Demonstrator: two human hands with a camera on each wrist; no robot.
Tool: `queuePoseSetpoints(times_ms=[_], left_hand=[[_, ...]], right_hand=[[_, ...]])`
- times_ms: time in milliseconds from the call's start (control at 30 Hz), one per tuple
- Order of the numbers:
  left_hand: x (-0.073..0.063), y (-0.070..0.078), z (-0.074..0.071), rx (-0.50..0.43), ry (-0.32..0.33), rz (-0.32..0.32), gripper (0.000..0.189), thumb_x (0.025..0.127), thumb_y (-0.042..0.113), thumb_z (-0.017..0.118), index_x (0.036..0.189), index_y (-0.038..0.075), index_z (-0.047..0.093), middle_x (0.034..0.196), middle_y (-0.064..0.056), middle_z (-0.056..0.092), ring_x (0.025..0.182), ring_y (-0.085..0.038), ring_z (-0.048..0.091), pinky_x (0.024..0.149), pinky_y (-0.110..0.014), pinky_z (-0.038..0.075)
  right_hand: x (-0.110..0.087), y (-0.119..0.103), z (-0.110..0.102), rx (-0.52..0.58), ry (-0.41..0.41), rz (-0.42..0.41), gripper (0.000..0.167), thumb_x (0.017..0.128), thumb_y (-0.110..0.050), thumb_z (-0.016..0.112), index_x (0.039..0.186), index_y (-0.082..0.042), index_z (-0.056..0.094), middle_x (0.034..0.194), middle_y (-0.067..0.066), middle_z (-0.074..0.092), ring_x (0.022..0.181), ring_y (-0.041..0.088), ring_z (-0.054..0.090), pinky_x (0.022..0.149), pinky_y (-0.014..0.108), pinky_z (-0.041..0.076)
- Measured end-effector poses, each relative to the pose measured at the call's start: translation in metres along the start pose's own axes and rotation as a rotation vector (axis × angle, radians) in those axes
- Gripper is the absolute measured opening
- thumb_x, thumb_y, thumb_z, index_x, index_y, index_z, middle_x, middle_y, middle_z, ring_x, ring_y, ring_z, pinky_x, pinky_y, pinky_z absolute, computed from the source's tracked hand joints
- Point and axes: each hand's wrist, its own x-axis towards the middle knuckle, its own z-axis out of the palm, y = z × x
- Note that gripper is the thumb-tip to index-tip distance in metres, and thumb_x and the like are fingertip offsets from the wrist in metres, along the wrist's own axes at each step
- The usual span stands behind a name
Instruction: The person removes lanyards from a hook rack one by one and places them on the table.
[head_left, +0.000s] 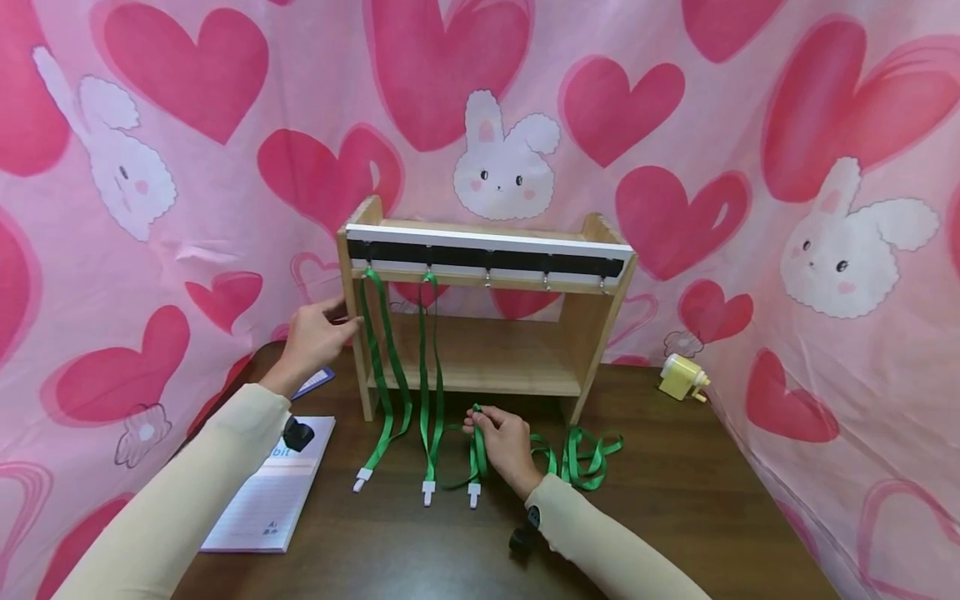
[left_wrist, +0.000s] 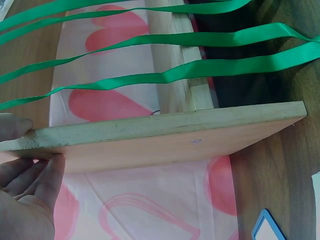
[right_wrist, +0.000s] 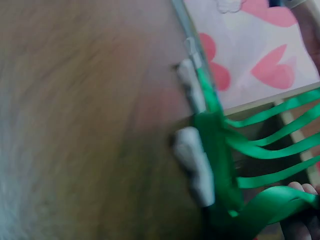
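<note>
My left hand (head_left: pixel 318 333) grips the left side panel of a small wooden shelf (head_left: pixel 487 342). In the left wrist view the thumb lies on the panel's front edge, with fingers against its outer face. My right hand (head_left: pixel 506 446) pinches a green lanyard (head_left: pixel 480 460) just in front of the shelf; its white clip (head_left: pixel 474 495) hangs below. Two more lanyards, one far left (head_left: pixel 387 375) and one beside it (head_left: pixel 424 383), hang from metal hooks along the shelf's top. The other hooks (head_left: pixel 547 282) carry nothing. Motion blurs the right wrist view.
More green lanyards (head_left: pixel 588 462) lie loosely on the dark wooden table (head_left: pixel 675 500), right of my right hand. A notebook (head_left: pixel 281 492) lies at the left near a blue-edged card (head_left: pixel 315 382). At the back right stands a yellow pencil sharpener (head_left: pixel 681 379). Pink patterned cloth hangs behind.
</note>
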Motion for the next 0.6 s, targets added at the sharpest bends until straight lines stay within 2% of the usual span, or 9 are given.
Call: queuePoseSetpoints(times_ms=[267,467,600], left_hand=[[0.0,-0.001,0.0,-0.006,0.011,-0.002,0.058,0.094,0.023,0.071,0.147,0.005,0.053,0.133,-0.024,0.067,0.115,-0.038,0.07,0.088,-0.048,0.061],[0.001,0.0,0.001,-0.016,0.014,-0.027,0.059,0.094,0.023,0.07,0.148,0.005,0.052,0.134,-0.023,0.066,0.115,-0.038,0.07,0.088,-0.047,0.061],[0.002,-0.001,0.002,0.0,0.029,-0.021,0.06,0.093,0.023,0.071,0.146,0.004,0.053,0.134,-0.023,0.066,0.115,-0.038,0.07,0.089,-0.047,0.06]], right_hand=[[0.003,0.014,0.005,-0.081,0.028,0.027,0.022,0.099,-0.02,0.066,0.113,-0.009,0.078,0.101,0.005,0.081,0.087,0.014,0.079,0.085,0.028,0.063],[0.004,0.015,0.006,-0.131,0.032,0.018,0.022,0.097,-0.02,0.068,0.113,-0.01,0.079,0.099,0.004,0.081,0.088,0.014,0.078,0.08,0.026,0.064],[0.004,0.014,0.007,-0.166,0.035,0.034,0.023,0.097,-0.021,0.068,0.114,-0.01,0.079,0.095,0.002,0.081,0.088,0.013,0.078,0.077,0.024,0.063]])
